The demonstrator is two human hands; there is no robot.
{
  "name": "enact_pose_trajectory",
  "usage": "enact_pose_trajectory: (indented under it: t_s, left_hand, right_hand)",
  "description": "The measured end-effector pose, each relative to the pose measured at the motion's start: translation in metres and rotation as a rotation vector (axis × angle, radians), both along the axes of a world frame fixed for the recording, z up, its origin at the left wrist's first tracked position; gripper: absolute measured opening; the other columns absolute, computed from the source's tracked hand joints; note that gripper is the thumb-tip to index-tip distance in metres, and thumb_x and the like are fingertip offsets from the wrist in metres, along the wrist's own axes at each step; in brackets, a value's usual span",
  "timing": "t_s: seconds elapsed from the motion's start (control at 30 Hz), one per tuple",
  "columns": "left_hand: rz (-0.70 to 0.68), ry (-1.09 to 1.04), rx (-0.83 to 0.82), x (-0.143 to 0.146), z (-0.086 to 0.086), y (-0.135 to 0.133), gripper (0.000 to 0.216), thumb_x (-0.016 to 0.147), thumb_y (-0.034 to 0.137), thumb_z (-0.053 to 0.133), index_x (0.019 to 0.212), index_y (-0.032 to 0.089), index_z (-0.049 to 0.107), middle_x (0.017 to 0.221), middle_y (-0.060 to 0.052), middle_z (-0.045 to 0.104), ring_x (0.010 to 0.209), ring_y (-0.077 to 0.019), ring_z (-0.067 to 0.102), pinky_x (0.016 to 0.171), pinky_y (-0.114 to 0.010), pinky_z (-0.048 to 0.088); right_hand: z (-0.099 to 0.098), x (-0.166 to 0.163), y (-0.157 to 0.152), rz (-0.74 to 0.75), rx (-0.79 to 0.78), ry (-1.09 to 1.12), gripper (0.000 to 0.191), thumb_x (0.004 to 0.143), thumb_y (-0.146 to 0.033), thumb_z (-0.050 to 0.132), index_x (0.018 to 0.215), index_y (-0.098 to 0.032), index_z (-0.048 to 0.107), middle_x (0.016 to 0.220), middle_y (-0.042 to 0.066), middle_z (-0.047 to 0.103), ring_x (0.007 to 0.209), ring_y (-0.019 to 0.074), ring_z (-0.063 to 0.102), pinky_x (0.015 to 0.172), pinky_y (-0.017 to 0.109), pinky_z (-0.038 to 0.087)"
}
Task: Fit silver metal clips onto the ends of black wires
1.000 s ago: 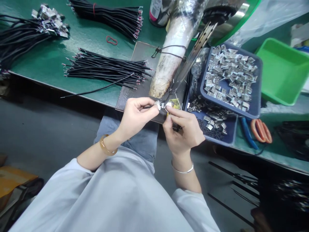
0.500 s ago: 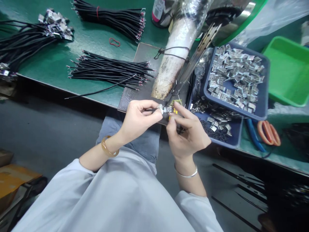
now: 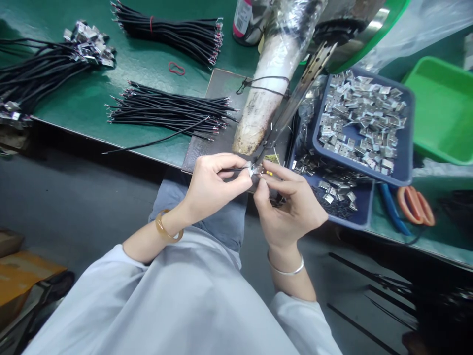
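Observation:
My left hand (image 3: 219,185) is closed in a pinch on a short black cable (image 3: 231,169), right by its end. At that end sits a small silvery metal connector (image 3: 255,169), like a USB plug shell, partly covered by fingertips. My right hand (image 3: 290,202) bends thumb and fingers around the connector's other end; the exact contact is blurred. Both hands are just in front of the iron's holder-like perforated metal rod (image 3: 291,101) and a worn, wrapped white tube (image 3: 254,108), whose tip points down at the connector.
Loose black cables (image 3: 166,108) lie left, with a banded bundle (image 3: 173,34) and finished-looking connector cables (image 3: 88,47) beyond. A blue tray (image 3: 408,143) of metal shells overlaps a lower tray (image 3: 364,212). Orange-handled pliers (image 3: 416,206) and a green bin (image 3: 443,108) are right.
My fingertips have closed in slightly around the connector, covering more of it. The bench appears shifted a little down and right in view.

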State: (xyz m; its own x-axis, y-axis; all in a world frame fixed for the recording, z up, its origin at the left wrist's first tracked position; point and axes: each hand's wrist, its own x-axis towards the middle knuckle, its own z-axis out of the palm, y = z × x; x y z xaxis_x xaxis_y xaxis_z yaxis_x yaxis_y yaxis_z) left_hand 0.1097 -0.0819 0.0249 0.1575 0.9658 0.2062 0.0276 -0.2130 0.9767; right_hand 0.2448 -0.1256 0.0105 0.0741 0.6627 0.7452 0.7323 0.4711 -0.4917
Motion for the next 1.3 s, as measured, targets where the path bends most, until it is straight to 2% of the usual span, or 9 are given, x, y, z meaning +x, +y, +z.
enact_pose_trajectory:
  t_s: [0.37, 0.6, 0.7, 0.8, 0.87, 1.0, 1.07, 1.2, 1.3]
  left_hand:
    - [0.005, 0.057, 0.028, -0.001, 0.003, 0.0, 0.014, 0.075, 0.013, 0.06, 0.068, 0.011, 0.072, 0.066, -0.001, 0.068, 0.058, -0.0059, 0.055, 0.048, -0.012, 0.04]
    - [-0.057, 0.164, -0.014, -0.007, -0.003, -0.006, 0.014, 0.076, 0.014, 0.059, 0.071, 0.013, 0.072, 0.067, 0.0, 0.07, 0.057, -0.0067, 0.056, 0.048, -0.014, 0.039]
    - [-0.079, 0.221, 0.185, -0.008, -0.004, -0.01, 0.014, 0.078, 0.012, 0.059, 0.073, 0.014, 0.072, 0.065, 0.0, 0.069, 0.055, -0.0066, 0.055, 0.05, -0.015, 0.04]
    - [-0.089, 0.253, 0.445, -0.01, -0.002, -0.012, 0.015, 0.08, 0.01, 0.058, 0.072, 0.013, 0.07, 0.058, 0.001, 0.063, 0.052, -0.0063, 0.049, 0.053, -0.017, 0.041]
    - [-0.094, 0.239, 0.449, -0.013, -0.001, -0.013, 0.014, 0.08, 0.011, 0.059, 0.07, 0.014, 0.068, 0.055, 0.002, 0.058, 0.049, -0.0056, 0.044, 0.05, -0.018, 0.038]
    - [-0.17, 0.129, 0.172, -0.018, 0.001, -0.012, 0.016, 0.082, 0.015, 0.06, 0.068, 0.013, 0.068, 0.059, 0.002, 0.06, 0.047, -0.0041, 0.041, 0.043, -0.017, 0.029]
    - [-0.192, 0.078, 0.073, -0.02, 0.001, -0.012, 0.015, 0.082, 0.015, 0.061, 0.07, 0.012, 0.071, 0.062, 0.0, 0.062, 0.048, -0.0043, 0.042, 0.042, -0.017, 0.028]
    - [-0.178, -0.001, -0.019, -0.02, 0.001, -0.011, 0.015, 0.08, 0.015, 0.063, 0.069, 0.012, 0.071, 0.065, -0.001, 0.061, 0.052, -0.005, 0.044, 0.044, -0.016, 0.031]
    - [-0.144, -0.015, 0.009, -0.019, 0.001, -0.011, 0.015, 0.08, 0.014, 0.061, 0.067, 0.012, 0.07, 0.064, 0.001, 0.058, 0.051, -0.0048, 0.042, 0.045, -0.017, 0.031]
  right_hand:
    - [0.006, -0.001, 0.002, -0.047, 0.015, -0.077, 0.015, 0.083, -0.008, 0.074, 0.087, -0.02, 0.067, 0.097, 0.004, 0.079, 0.088, 0.0164, 0.077, 0.075, 0.025, 0.063]
    - [-0.005, 0.003, -0.009, -0.006, -0.011, -0.033, 0.015, 0.085, -0.009, 0.07, 0.09, -0.02, 0.061, 0.097, 0.003, 0.079, 0.083, 0.0144, 0.078, 0.067, 0.019, 0.06]
    - [-0.001, 0.005, -0.009, -0.034, -0.142, 0.123, 0.011, 0.09, -0.015, 0.067, 0.091, -0.02, 0.057, 0.083, -0.002, 0.074, 0.066, 0.0111, 0.074, 0.054, 0.016, 0.055]
    - [0.008, 0.008, -0.006, 0.049, -0.344, 0.249, 0.013, 0.094, -0.021, 0.062, 0.086, -0.021, 0.052, 0.064, -0.009, 0.056, 0.047, 0.0063, 0.062, 0.043, 0.014, 0.047]
    - [0.013, 0.01, -0.004, 0.133, -0.393, 0.272, 0.013, 0.095, -0.021, 0.059, 0.085, -0.021, 0.051, 0.067, -0.008, 0.056, 0.05, 0.0064, 0.062, 0.046, 0.015, 0.05]
    - [0.014, 0.013, -0.005, 0.108, -0.155, -0.036, 0.008, 0.092, -0.014, 0.064, 0.089, -0.021, 0.059, 0.085, 0.0, 0.07, 0.078, 0.0119, 0.072, 0.068, 0.022, 0.06]
    - [0.011, 0.014, -0.008, 0.041, -0.019, -0.166, 0.011, 0.09, -0.011, 0.066, 0.093, -0.022, 0.065, 0.083, -0.001, 0.073, 0.076, 0.0125, 0.073, 0.068, 0.022, 0.059]
    - [0.005, 0.012, -0.013, -0.134, 0.177, 0.071, 0.011, 0.092, -0.016, 0.066, 0.1, -0.022, 0.069, 0.073, -0.004, 0.069, 0.051, 0.0079, 0.064, 0.045, 0.018, 0.047]
    - [0.003, 0.009, -0.016, -0.152, 0.173, 0.094, 0.006, 0.09, -0.018, 0.069, 0.095, -0.02, 0.069, 0.074, -0.003, 0.071, 0.052, 0.0092, 0.066, 0.045, 0.018, 0.049]
